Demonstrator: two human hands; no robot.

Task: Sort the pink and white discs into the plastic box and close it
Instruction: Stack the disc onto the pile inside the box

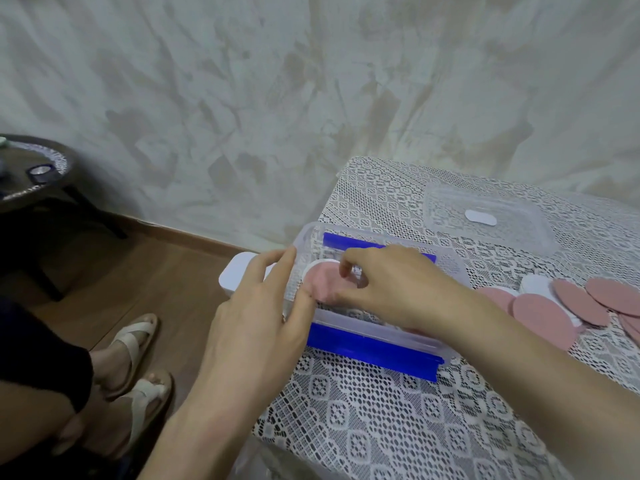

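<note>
A clear plastic box (453, 268) with blue latches lies open near the left edge of the lace-covered table. Inside its left end a pink disc (323, 282) leans against a white one. My right hand (388, 285) reaches into the box and pinches the pink disc with fingertips. My left hand (263, 306) rests on the box's left end wall, fingers spread along it and a fingertip touching the disc. The clear lid (485, 220) lies separately behind the box. Loose pink discs (540, 320) and a white disc (535, 285) lie to the right of the box.
The table's left edge (277, 410) runs just under my left wrist. A white object (235, 271) sits off the table beside the box. Sandalled feet (138, 368) rest on the wooden floor at left. A dark round side table (38, 174) stands at far left by the wall.
</note>
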